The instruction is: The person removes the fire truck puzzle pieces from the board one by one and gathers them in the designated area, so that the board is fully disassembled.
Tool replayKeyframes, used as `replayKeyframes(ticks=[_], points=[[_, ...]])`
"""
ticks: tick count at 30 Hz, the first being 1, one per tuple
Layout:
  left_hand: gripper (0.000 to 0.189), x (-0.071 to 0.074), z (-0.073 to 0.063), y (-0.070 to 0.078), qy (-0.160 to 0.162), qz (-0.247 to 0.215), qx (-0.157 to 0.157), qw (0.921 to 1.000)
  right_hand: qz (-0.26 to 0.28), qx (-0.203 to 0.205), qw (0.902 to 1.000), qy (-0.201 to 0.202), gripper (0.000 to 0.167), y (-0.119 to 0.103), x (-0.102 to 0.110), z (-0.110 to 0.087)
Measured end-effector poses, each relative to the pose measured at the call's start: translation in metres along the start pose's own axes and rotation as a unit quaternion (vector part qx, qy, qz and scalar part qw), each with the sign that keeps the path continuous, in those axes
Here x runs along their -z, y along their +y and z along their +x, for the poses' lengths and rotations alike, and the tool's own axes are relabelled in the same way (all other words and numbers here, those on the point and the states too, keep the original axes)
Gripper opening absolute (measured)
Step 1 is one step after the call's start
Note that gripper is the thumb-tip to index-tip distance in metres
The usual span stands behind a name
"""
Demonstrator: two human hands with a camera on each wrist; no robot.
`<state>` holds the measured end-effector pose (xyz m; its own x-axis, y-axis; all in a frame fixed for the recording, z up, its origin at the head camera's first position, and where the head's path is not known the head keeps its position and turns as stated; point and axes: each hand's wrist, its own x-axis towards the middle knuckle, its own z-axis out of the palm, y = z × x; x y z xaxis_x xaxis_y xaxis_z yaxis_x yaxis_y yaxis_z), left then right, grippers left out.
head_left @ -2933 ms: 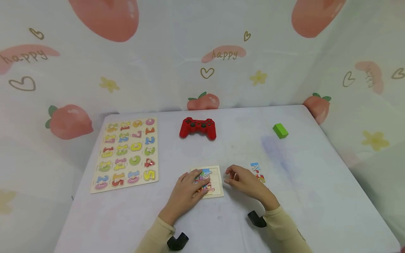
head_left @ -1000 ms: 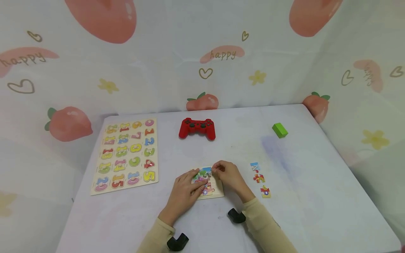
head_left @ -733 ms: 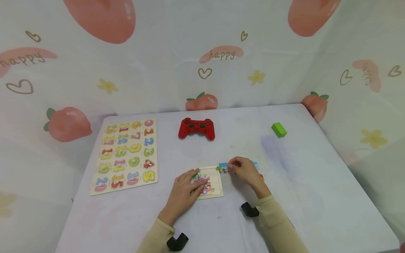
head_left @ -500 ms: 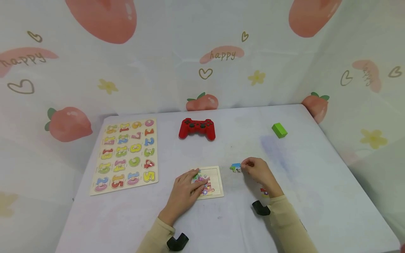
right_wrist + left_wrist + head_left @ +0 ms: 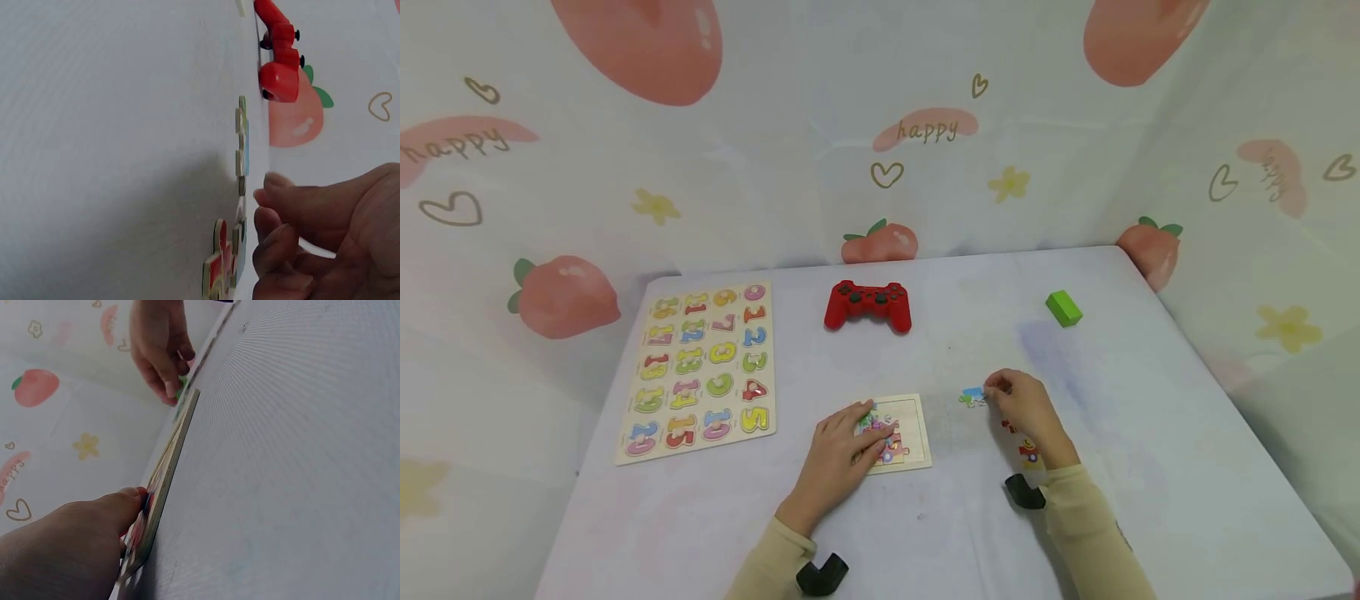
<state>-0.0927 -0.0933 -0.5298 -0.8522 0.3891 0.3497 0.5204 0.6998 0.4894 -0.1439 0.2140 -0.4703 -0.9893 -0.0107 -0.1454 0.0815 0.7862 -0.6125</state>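
A small wooden jigsaw tray [image 5: 917, 433] lies near the middle of the table, part-filled with colourful pieces [image 5: 891, 450]. My left hand [image 5: 835, 458] rests across its left side, fingers spread over the pieces; in the left wrist view the thumb [image 5: 128, 497] lies along the tray's edge. A blue-and-green puzzle piece [image 5: 972, 397] lies flat to the right of the tray. Right beside its right end are the fingertips of my right hand [image 5: 1022, 404]. The right wrist view shows these loosely bent fingers just above the table, a narrow gap from the piece [image 5: 244, 147].
Red-and-yellow puzzle pieces [image 5: 1028, 452] lie by the right wrist, partly hidden by it. A number board [image 5: 696, 375] sits at the left, a red game controller [image 5: 867, 307] at the back, and a green block [image 5: 1063, 308] at the back right.
My right hand carried the blue-and-green piece from the tray's upper right out to the table on the right and let go of it. The left hand has stayed on the tray.
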Motion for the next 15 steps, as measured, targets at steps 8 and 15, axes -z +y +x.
replayKeyframes(ticks=[8,15], points=[[0.028,0.0005,0.0002,0.0008,-0.005,0.001,0.004,1.0,-0.076,0.062,0.9947,-0.031,0.027,-0.003,0.0003,-0.004],[0.028,0.0012,0.0006,0.0007,-0.005,0.0,0.001,1.0,-0.08,0.072,0.9939,-0.025,0.026,0.0014,-0.0036,-0.0038]])
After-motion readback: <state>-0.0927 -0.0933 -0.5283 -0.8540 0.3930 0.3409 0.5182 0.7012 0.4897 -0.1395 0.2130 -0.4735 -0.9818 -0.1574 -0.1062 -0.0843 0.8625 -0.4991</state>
